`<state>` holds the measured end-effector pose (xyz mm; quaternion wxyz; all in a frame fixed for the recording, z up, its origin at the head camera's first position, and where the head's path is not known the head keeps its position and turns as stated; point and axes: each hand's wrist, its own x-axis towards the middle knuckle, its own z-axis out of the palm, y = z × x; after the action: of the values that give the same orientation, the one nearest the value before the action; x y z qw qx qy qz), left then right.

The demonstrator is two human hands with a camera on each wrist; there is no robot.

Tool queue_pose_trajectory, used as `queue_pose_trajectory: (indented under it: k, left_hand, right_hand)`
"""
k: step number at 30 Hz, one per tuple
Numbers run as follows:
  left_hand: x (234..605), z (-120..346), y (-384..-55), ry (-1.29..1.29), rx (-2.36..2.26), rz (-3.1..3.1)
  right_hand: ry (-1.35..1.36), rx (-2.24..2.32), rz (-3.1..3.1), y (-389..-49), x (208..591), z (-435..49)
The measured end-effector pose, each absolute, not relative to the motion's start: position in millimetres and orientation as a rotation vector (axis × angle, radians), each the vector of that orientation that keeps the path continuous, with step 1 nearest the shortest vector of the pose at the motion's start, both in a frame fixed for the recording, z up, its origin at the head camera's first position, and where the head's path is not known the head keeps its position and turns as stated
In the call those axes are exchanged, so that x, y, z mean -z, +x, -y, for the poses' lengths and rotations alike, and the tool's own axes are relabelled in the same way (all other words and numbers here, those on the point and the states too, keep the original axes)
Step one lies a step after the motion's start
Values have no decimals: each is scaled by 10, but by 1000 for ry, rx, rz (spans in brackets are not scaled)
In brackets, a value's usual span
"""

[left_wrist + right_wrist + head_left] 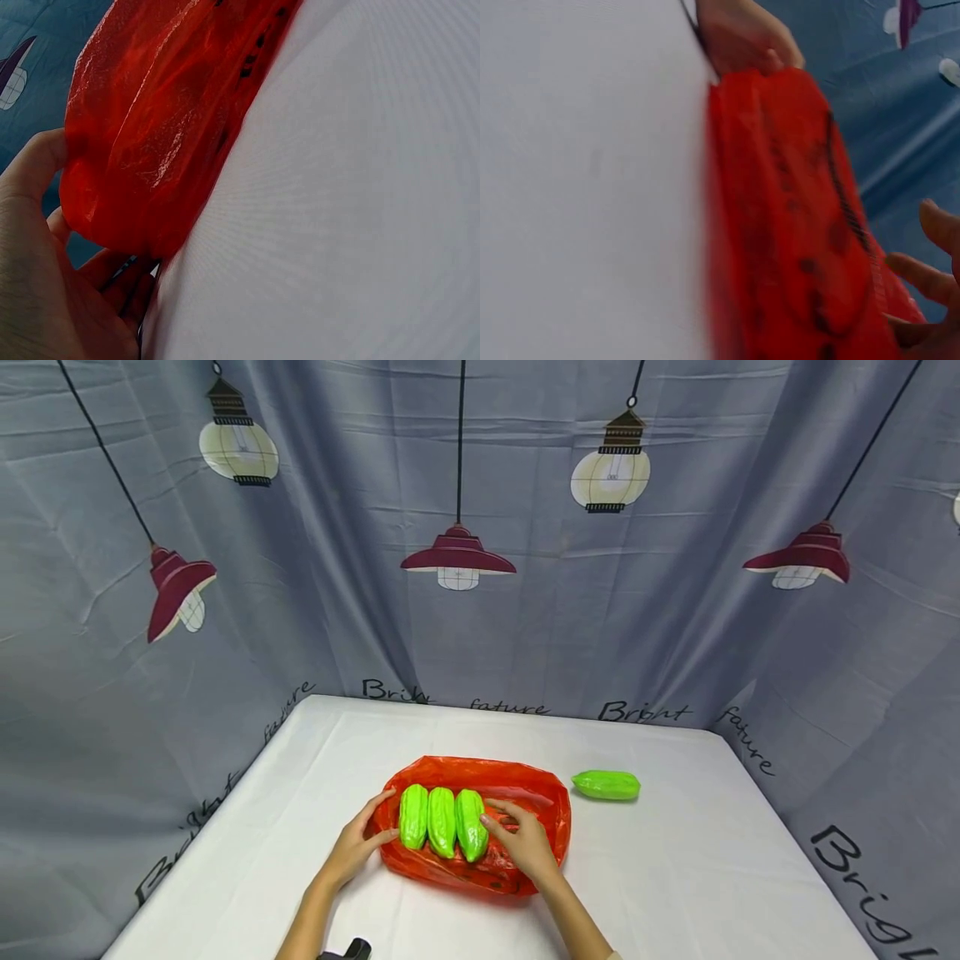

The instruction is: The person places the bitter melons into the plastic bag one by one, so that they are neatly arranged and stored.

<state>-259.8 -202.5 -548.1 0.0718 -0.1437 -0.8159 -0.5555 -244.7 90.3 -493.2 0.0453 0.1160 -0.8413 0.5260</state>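
Note:
A red plastic bag [525,785] lies spread on the white table, its mouth facing up. Three green ridged bitter melons [442,822] sit side by side in its left half. My left hand [356,845] holds the bag's left end, thumb and fingers curved around the rim. Over the bag's right part, my right hand [528,843] reaches in beside the rightmost melon, thumb and fingers apart and nothing held between them. The right wrist view shows these fingers [930,277] spread by the bag's edge. A fourth bitter melon [606,785] lies outside, right of the bag.
The white table [675,860] is bordered by a grey-blue curtain [525,635] printed with lamps and lettering. A small black object [352,950] shows near the left forearm at the bottom edge of the head view.

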Motion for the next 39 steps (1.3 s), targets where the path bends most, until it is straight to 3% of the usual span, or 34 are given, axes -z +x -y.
queue_pose_trajectory:
  k: [12, 19, 26, 39]
  left_hand:
    - [5244, 1966, -2467, -425, 1649, 2437]
    - [5421, 2021, -2555, -440, 1617, 2455]
    - [5473, 2042, -2588, -412, 1675, 2446]
    - [5500, 2032, -2605, -422, 1662, 2443]
  right_hand:
    - [431, -1744, 2488, -2382, 4175, -1316]
    - [408, -1539, 2477, -2686, 4201, -1746]
    - [575, -1194, 2553, -2865, 4086, -2132]
    - [729, -1178, 2691, -3101, 4031, -2838]
